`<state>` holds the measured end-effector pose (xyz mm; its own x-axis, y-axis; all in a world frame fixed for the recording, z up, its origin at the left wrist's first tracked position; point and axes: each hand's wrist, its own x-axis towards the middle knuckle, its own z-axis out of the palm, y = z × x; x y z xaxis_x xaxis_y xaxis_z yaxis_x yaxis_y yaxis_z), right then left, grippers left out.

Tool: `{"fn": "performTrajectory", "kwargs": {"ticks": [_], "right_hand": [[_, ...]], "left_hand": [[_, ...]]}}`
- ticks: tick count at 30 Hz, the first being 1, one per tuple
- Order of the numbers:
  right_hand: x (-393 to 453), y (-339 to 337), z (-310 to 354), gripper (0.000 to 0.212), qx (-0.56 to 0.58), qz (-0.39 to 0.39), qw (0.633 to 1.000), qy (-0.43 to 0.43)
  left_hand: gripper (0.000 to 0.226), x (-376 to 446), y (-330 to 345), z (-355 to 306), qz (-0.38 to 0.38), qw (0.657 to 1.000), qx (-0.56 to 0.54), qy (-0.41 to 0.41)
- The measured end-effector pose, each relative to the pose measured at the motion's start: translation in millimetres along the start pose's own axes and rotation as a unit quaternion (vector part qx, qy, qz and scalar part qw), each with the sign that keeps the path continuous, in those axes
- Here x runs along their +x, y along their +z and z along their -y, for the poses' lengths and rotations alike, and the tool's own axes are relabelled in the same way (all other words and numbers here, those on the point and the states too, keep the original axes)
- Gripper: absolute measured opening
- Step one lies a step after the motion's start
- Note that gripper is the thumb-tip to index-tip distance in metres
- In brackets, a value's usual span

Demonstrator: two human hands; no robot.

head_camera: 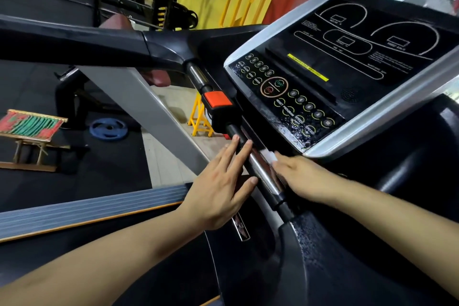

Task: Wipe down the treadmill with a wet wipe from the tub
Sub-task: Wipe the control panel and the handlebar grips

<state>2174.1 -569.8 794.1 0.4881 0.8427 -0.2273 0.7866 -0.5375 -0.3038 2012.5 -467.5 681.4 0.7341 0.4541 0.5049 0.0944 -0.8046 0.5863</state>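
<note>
- Head cam: right hand (301, 177) presses a white wet wipe (269, 156) onto the chrome handlebar (260, 171) below the console (347, 77); fingers mostly hidden, can't tell how tightly it's held
- Left hand (221, 181) flat, fingers straight, empty; bar's long axis runs up-left toward the orange stop clip (217, 99) — right hand's nearer; tub not in view

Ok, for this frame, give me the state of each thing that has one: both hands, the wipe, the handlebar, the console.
left hand: open, straight fingers resting on the handlebar
right hand: pressing the wet wipe onto the bar; grip unclear
wet wipe: bunched under the right fingers, mostly hidden
handlebar: chrome section being wiped
console: displays dark, droplets on its lower corner
</note>
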Motion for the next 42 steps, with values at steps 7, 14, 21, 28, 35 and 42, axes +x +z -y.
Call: {"fn": "performTrajectory", "kwargs": {"ticks": [7, 14, 21, 28, 35, 42], "right_hand": [[-20.4, -22.5, 22.0, 0.021, -0.208, -0.164, 0.962, -0.061], [91.1, -25.5, 103.2, 0.045, 0.068, -0.246, 0.949, -0.186], [130.7, -18.7, 105.6, 0.030, 0.106, -0.195, 0.971, -0.092], [111.6, -19.9, 94.9, 0.036, 0.014, -0.213, 0.975, -0.055], [109.5, -14.1, 126.9, 0.036, -0.061, -0.186, 0.950, -0.243], [118.1, 7.3, 141.7, 0.021, -0.366, -0.214, 0.863, -0.275]], "left_hand": [[0.067, 1.1, -9.1, 3.4, 0.026, 1.000, 0.012, 0.000], [0.067, 1.3, -7.7, 3.5, 0.025, 1.000, 0.017, 0.002], [0.069, 1.2, -12.4, 0.9, 0.040, 0.999, 0.014, -0.001], [0.072, 1.0, -7.7, 5.5, 0.047, 0.999, 0.016, -0.005], [0.075, 1.7, -1.4, 9.2, 0.029, 0.999, 0.020, 0.002], [0.074, 2.9, 3.5, 10.5, 0.020, 0.999, 0.035, 0.003]]}}
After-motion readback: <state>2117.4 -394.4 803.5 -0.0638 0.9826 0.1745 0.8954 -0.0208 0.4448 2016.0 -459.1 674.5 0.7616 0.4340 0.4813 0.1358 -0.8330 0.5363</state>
